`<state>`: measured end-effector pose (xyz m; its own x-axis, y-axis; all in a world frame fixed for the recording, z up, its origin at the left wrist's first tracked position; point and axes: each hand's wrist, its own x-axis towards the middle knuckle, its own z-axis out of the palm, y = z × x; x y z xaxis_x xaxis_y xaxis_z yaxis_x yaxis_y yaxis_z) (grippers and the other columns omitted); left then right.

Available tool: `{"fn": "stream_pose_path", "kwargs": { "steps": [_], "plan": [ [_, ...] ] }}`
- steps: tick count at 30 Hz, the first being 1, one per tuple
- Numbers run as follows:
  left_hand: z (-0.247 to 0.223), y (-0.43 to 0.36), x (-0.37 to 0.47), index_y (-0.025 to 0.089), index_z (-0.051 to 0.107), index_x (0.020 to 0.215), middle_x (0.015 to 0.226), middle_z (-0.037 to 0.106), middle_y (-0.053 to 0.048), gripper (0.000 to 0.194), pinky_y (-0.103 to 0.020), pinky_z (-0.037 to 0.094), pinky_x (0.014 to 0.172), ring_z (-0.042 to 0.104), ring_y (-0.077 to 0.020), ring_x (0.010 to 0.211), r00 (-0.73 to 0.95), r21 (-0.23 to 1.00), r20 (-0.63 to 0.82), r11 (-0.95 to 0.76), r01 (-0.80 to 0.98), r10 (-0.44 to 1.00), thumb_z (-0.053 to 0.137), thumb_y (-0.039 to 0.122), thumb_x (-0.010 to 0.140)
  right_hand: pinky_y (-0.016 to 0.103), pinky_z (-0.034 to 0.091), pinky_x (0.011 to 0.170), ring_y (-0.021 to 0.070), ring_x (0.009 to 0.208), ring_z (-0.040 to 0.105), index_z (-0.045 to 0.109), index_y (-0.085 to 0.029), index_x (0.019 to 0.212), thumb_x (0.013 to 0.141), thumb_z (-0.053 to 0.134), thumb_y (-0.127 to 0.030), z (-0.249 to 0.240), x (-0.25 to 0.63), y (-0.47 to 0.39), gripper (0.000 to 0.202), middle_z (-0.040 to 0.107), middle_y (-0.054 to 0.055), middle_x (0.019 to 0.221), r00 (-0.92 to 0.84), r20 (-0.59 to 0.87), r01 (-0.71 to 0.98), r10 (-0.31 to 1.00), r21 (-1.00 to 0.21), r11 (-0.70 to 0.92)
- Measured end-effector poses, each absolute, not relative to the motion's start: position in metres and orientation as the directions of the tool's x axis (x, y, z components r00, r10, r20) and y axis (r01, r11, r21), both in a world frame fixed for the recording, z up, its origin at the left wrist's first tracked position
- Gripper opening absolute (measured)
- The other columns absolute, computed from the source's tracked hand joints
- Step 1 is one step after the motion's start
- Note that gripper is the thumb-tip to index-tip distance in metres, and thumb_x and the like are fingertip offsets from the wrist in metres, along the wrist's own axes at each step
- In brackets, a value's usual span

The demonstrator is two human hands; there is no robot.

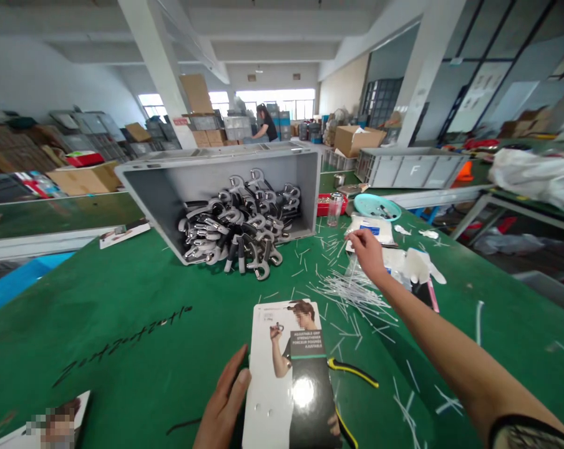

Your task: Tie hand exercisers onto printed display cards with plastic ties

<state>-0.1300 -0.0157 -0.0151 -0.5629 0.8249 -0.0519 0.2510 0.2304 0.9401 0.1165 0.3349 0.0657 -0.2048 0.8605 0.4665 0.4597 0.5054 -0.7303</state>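
A printed packaging card [284,374] lettered "Adjustable Grip Strengthener" lies in front of me on the green table. My left hand [223,399] is at its left edge, fingers stretched out, the thumb against or just beside the edge. Farther off, my right hand [369,251] is above the white plastic ties, with thumb and fingers pinched together; whatever they hold is too small to make out. A loose pile of white ties [352,292] spreads below that hand. Partly under the card are yellow-and-black handled pliers [357,371].
A grey crate [170,193] on its side holds many hand grips [249,218], some spilling out. A clear jar [334,209], red tray [324,204], turquoise plate [378,207] and plastic bags [370,229] stand behind my right hand. Another person [266,125] works far back.
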Motion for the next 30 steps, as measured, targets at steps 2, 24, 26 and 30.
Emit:
{"fn": "stream_pose_path", "kwargs": {
  "steps": [2, 24, 26, 30],
  "plan": [
    [0.005, -0.015, -0.142, 0.027, 0.061, 0.129, 0.141, 0.057, -0.007, 0.045, -0.052, 0.032, 0.116, 0.046, -0.0292, 0.135, -0.548, 0.902, 0.061, 0.189, 0.389, 0.834, 0.056, 0.048, 0.09, 0.028, 0.043, 0.058, 0.0134, 0.06, 0.052, 0.058, -0.02, 0.095, 0.094, 0.046, -0.051, 0.083, 0.108, 0.311, 0.033, 0.067, 0.003, 0.086, -0.309, 0.416, 0.351, 0.855, -0.786, 0.509],
    [0.079, -0.01, -0.098, 0.018, 0.062, 0.092, 0.087, 0.066, -0.006, 0.012, -0.038, 0.04, 0.079, 0.057, -0.0212, 0.084, -0.176, 0.481, 0.409, -0.048, 0.875, 0.895, 0.05, 0.019, 0.096, 0.026, 0.043, 0.061, 0.0102, 0.063, 0.052, 0.061, -0.019, 0.1, 0.084, 0.073, -0.039, 0.069, 0.053, 0.102, 0.029, 0.062, 0.002, 0.085, -0.845, -0.162, -0.084, 0.51, -0.901, -0.426],
    [0.077, -0.011, -0.092, 0.017, 0.062, 0.094, 0.088, 0.066, -0.006, 0.014, -0.039, 0.039, 0.081, 0.056, -0.0215, 0.085, -0.141, 0.453, 0.439, -0.083, 0.887, 0.887, 0.048, 0.019, 0.097, 0.026, 0.042, 0.059, 0.0101, 0.058, 0.051, 0.061, -0.019, 0.09, 0.085, 0.071, -0.043, 0.065, 0.051, 0.098, 0.026, 0.06, -0.001, 0.076, -0.783, -0.133, -0.091, 0.608, -0.942, -0.323],
    [0.064, -0.006, -0.095, 0.018, 0.061, 0.103, 0.102, 0.065, -0.009, 0.014, -0.04, 0.043, 0.088, 0.057, -0.0234, 0.097, -0.253, 0.614, 0.391, -0.046, 0.788, 0.885, 0.056, 0.027, 0.093, 0.026, 0.041, 0.058, 0.0102, 0.055, 0.05, 0.06, -0.018, 0.082, 0.087, 0.067, -0.047, 0.063, 0.053, 0.101, 0.03, 0.059, -0.002, 0.068, -0.725, -0.136, -0.048, 0.676, -0.968, -0.245]
  ]
}}
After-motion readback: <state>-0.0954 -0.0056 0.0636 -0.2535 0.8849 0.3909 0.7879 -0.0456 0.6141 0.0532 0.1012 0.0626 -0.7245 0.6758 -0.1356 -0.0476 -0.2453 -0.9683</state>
